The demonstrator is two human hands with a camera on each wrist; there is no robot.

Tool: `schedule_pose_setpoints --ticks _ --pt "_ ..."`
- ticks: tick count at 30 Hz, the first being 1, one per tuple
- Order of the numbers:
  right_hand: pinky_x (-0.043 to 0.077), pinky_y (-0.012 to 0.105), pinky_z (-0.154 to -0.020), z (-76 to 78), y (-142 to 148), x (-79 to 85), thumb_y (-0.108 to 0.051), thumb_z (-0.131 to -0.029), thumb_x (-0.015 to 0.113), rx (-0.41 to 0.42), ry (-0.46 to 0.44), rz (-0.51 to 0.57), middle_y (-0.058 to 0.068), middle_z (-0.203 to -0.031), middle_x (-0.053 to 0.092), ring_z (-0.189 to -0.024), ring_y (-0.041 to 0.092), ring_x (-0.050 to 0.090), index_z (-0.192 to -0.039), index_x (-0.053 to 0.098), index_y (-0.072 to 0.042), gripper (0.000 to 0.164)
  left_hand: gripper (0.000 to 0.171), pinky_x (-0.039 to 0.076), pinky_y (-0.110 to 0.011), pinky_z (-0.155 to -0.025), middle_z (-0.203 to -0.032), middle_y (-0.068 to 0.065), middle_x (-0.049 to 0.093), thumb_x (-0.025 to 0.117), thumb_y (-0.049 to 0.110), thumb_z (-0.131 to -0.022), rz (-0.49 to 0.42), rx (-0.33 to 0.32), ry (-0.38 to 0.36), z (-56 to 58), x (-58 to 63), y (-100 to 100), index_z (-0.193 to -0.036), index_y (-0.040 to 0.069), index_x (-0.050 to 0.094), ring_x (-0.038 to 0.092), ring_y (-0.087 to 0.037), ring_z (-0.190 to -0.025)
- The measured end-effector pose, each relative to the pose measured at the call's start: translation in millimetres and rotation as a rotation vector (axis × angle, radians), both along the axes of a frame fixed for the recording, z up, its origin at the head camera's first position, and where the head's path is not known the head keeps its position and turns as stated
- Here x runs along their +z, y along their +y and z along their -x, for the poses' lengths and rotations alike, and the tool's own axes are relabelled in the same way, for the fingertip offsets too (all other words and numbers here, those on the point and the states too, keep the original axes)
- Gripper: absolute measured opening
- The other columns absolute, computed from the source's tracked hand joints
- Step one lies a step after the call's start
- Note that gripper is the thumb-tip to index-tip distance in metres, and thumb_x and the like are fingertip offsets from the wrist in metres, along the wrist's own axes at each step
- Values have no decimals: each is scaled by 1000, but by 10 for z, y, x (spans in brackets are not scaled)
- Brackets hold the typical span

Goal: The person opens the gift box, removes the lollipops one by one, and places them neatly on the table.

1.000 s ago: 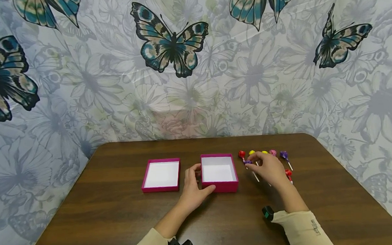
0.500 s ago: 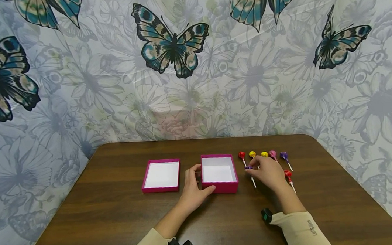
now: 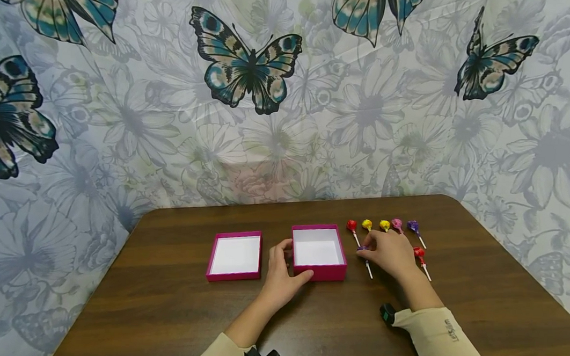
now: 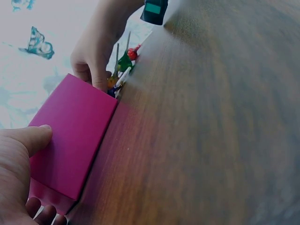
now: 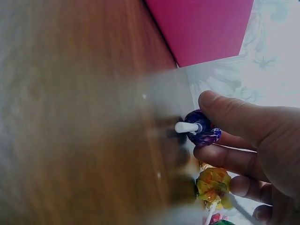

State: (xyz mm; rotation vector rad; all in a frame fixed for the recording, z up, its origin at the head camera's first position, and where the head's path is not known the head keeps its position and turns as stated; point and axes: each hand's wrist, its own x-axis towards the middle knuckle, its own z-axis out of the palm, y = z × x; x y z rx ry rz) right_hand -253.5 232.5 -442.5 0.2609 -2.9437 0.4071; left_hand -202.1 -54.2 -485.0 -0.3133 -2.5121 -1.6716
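Observation:
My right hand (image 3: 392,253) pinches a purple-wrapped lollipop (image 5: 206,136) by its head between thumb and index finger, low over the table just right of an open pink box (image 3: 325,272). Its white stick (image 3: 369,269) points toward the near edge. In the right wrist view, a yellow lollipop (image 5: 213,185) is close to the other fingers. My left hand (image 3: 280,277) holds the box at its left side, the thumb on the front wall and the fingers round the side. White lining shows inside the box, with nothing lying in it.
A pink-rimmed lid (image 3: 236,253), white inside, lies left of the box. Behind my right hand are a red lollipop (image 3: 352,225), two yellow ones, a pink one (image 3: 396,223) and a purple one (image 3: 413,226). Another red lollipop (image 3: 419,253) lies by the right wrist.
My right hand has drawn the purple lollipop a little toward the near edge, its stick now pointing more straight at me. The left hand and box stay put.

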Motion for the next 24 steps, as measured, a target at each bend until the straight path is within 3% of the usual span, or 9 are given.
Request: schedule_pose_setpoints --ticks 10,24 --pt "42 43 -74 -3 18 1 -50 -79 79 18 34 -21 -10 -76 70 -78 22 57 -88 73 -23 28 83 44 -40 -101 -140 -10 38 82 26 -82 2 2 18 8 -20 2 -146 15 31 43 -22 -123" --pt "42 41 -66 15 41 0 -50 -82 76 19 91 6 -2 -83 73 -76 22 62 -93 77 -23 29 85 43 -44 -103 -141 -10 37 82 26 -82 -7 2 2 1 3 0 -147 15 30 43 -23 -125"
